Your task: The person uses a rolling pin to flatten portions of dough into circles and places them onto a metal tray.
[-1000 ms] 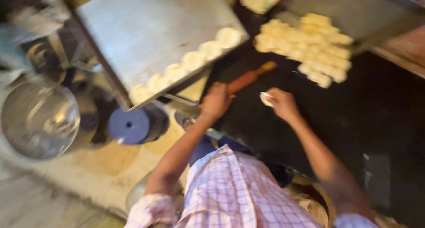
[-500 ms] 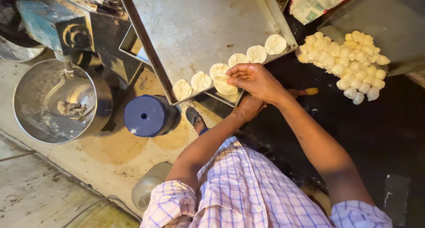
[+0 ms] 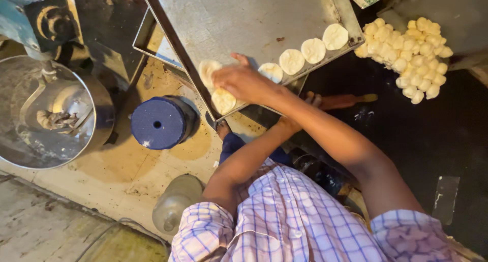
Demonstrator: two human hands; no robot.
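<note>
Dough rounds (image 3: 292,62) lie in a row along the near edge of a steel tray (image 3: 244,13) — the right hand (image 3: 241,81), fingers spread flat, presses one down at the row's end beside another round (image 3: 223,100). The left hand (image 3: 297,117) curls around a wooden rolling pin (image 3: 345,100) on the dark worktop (image 3: 432,140). Laying-out appears under way; another piece from the heap of dough balls (image 3: 412,53) would need rolling — gently.

The light is dim and warm, falling mostly on the metal tray (image 3: 244,18) and the pale floor, while the dark worktop (image 3: 406,140) to the right swallows detail. The steel bowl (image 3: 46,119) shows soft glare. Focus is fairly sharp, with slight softness and bending near the corners.
</note>
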